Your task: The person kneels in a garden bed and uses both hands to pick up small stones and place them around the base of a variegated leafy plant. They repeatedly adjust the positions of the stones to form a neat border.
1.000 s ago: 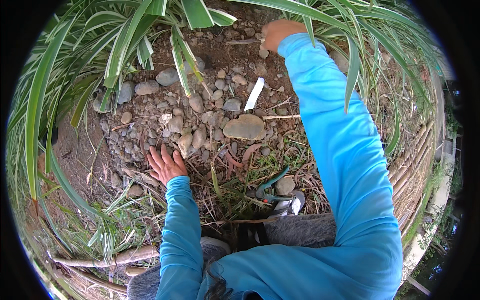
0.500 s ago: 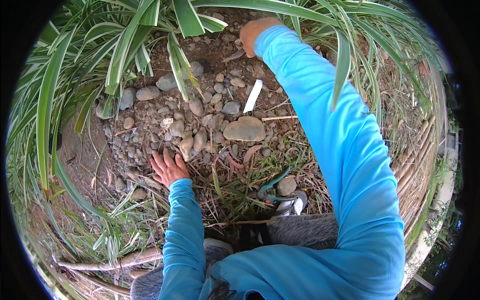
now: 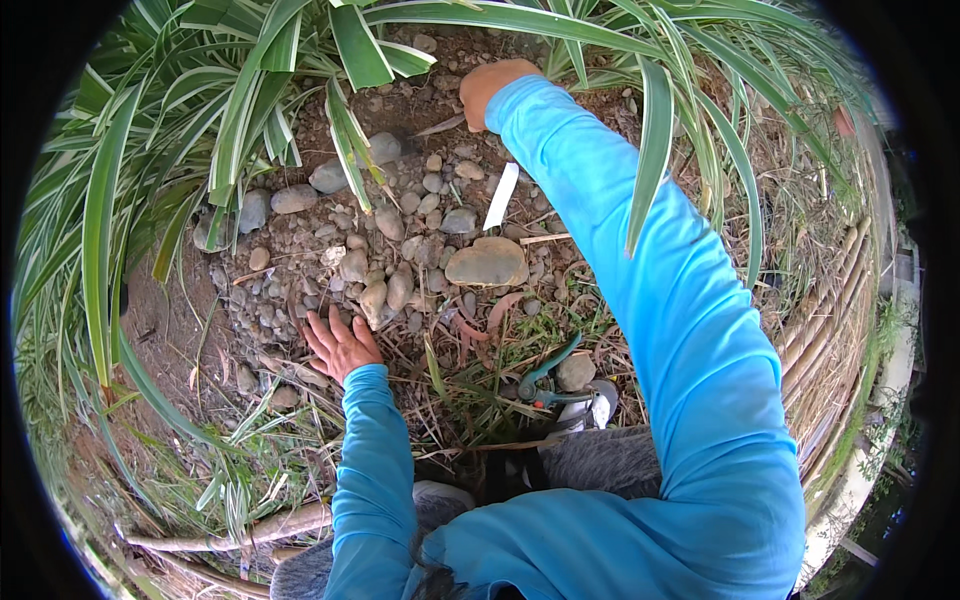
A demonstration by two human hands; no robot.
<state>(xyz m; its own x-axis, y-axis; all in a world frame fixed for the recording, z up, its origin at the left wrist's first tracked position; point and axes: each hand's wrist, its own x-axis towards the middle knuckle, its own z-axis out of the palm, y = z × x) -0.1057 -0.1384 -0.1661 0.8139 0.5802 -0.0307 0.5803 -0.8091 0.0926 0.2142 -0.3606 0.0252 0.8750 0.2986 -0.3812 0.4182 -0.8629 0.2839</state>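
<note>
My left hand (image 3: pixel 343 345) rests flat with fingers spread, its fingertips at the edge of a patch of small stones (image 3: pixel 372 300). Stretched far forward, my right hand (image 3: pixel 495 92) is curled against the soil under the striped leaves, its fingers mostly turned out of sight. A dry brown leaf (image 3: pixel 442 126) lies at its near side; whether the fingers touch it I cannot tell. Close to my right forearm is a white strip (image 3: pixel 501 196). A large flat tan stone (image 3: pixel 487 262) sits between my two arms.
Green-handled pruning shears (image 3: pixel 545 380) lie by my shoe (image 3: pixel 601 405) and a round stone (image 3: pixel 575 372). Long green-and-white striped leaves (image 3: pixel 270 90) hang over the far side. Cut branches (image 3: pixel 265 525) lie at the near left; dry stalks (image 3: pixel 825 310) line the right.
My right hand has shifted slightly left and nearer, and the dry leaf beside it sits a little farther left. My left hand stays on the ground. The whole view has tilted slightly.
</note>
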